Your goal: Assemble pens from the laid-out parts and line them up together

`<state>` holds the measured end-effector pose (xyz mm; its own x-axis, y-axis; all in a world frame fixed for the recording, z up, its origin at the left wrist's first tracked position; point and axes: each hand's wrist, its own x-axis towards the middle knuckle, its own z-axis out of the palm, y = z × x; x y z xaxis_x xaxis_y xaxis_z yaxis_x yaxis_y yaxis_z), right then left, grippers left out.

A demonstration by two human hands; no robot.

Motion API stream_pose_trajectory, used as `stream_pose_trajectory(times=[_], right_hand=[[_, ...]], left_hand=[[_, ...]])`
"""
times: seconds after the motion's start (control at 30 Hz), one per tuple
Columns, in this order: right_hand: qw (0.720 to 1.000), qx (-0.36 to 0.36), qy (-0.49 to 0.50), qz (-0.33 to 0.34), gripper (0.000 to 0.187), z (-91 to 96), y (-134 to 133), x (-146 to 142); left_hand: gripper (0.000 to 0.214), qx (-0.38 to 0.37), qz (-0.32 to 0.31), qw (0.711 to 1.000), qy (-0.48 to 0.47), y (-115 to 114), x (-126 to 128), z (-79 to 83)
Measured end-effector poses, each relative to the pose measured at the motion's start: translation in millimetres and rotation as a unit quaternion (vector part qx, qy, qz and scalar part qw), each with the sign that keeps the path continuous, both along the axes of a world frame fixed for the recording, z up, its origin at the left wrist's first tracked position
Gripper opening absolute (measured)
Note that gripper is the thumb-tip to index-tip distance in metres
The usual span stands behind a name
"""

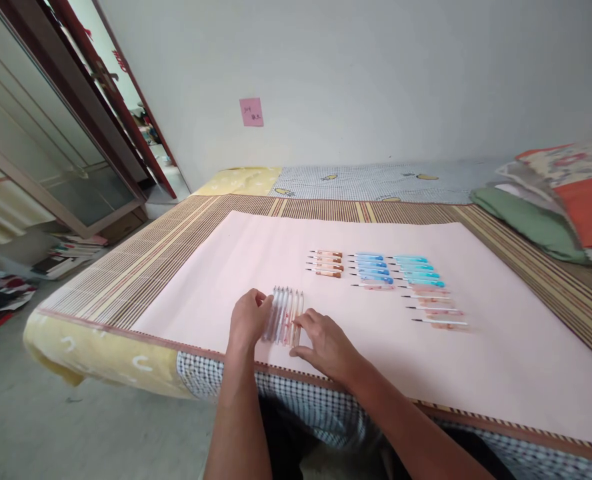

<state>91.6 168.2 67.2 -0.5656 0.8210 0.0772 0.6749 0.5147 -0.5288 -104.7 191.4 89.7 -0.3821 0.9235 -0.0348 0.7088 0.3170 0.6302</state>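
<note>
A row of several clear pens [285, 313] lies side by side on a large pink paper sheet [501, 347] near its front edge. My left hand [247, 320] is curled against the left side of the row, fingers closed on the outermost pens. Resting at the row's right side, my right hand [326, 343] pinches the end of the rightmost pen. Further back lie brown-capped pens [327, 264], blue-capped pens [373, 268], teal-capped pens [419, 270] and pink-capped pens [433, 305], laid in neat columns.
The pink sheet covers a striped bamboo mat [141, 260] on a bed. Folded bedding and pillows [561, 200] sit at the right. A pink note [251, 111] sticks on the wall. Books [71, 253] lie on the floor at left beside a glass door.
</note>
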Motion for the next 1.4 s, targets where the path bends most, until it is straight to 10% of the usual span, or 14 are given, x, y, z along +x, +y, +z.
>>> stream_pose_trajectory(times=[1.4], right_hand=[[0.998,0.063,-0.002,-0.012,0.04,-6.1,-7.9,-5.9]], left_hand=[[0.02,0.04,0.019,0.999,-0.017,0.5,1.9,1.8]])
